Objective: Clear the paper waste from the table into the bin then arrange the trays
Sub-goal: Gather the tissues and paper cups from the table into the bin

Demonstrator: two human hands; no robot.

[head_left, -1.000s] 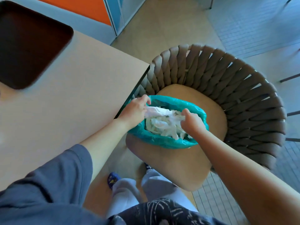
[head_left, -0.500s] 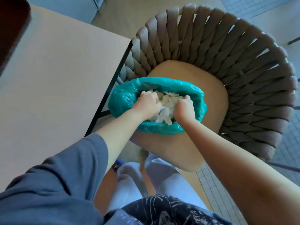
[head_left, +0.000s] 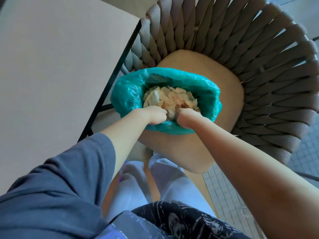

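Observation:
A bin lined with a teal plastic bag (head_left: pixel 127 94) stands on the tan seat of a woven chair, just right of the table edge. Crumpled white paper waste (head_left: pixel 170 98) fills it nearly to the rim. My left hand (head_left: pixel 153 115) and my right hand (head_left: pixel 187 118) are side by side at the near rim, both fisted and pressing down into the paper. Their fingertips are buried in the paper, so a grip cannot be made out. No trays are in view now.
The beige table (head_left: pixel 57 69) with a black metal frame fills the left side. The grey woven chair back (head_left: pixel 259 69) curves around the bin at the right. Tiled floor (head_left: pixel 303 152) shows at the far right, my legs below.
Both hands have pushed the white paper down from above the rim into the bag. My view has tilted down and closer; the dark tray at the table's far left has left the frame.

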